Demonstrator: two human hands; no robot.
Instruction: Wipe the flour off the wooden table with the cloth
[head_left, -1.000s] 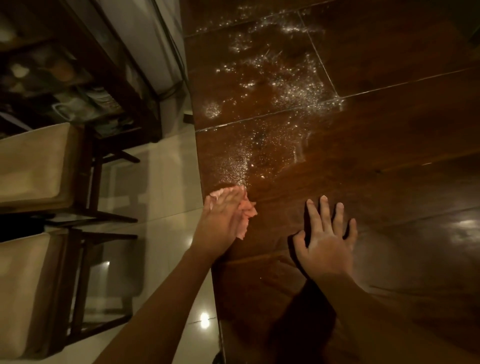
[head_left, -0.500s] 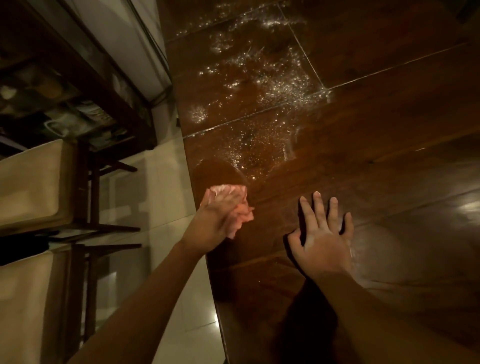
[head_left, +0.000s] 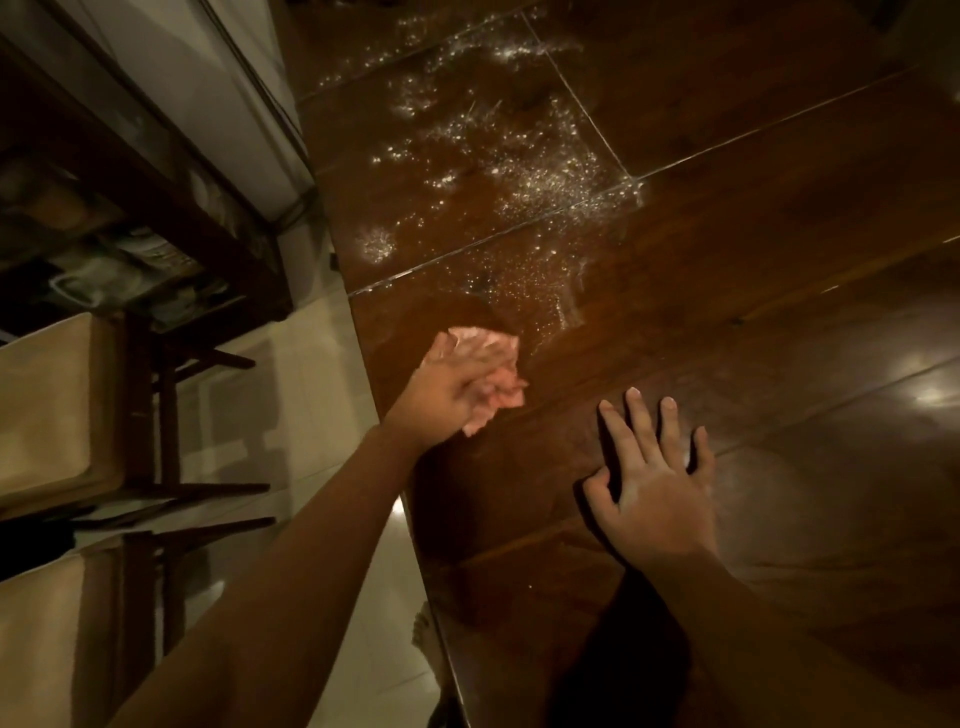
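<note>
A dark wooden table (head_left: 779, 270) fills the right side of the view. White flour (head_left: 519, 171) is scattered over its far left part, thinning toward me. My left hand (head_left: 452, 389) grips a bunched pink cloth (head_left: 498, 379) and presses it on the table near the left edge, just below the flour. A wiped dark patch lies right above the cloth. My right hand (head_left: 654, 483) rests flat on the table with fingers spread, to the right of the cloth and apart from it.
The table's left edge (head_left: 395, 457) runs diagonally past my left wrist. Two chairs with beige seats (head_left: 47, 410) stand on the pale tiled floor (head_left: 311, 415) to the left. A dark cabinet (head_left: 104, 208) with dishes is at the far left.
The left hand with the cloth has wiped the near edge of the flour, leaving a dark cleaned patch above it. The right hand has stayed flat in place.
</note>
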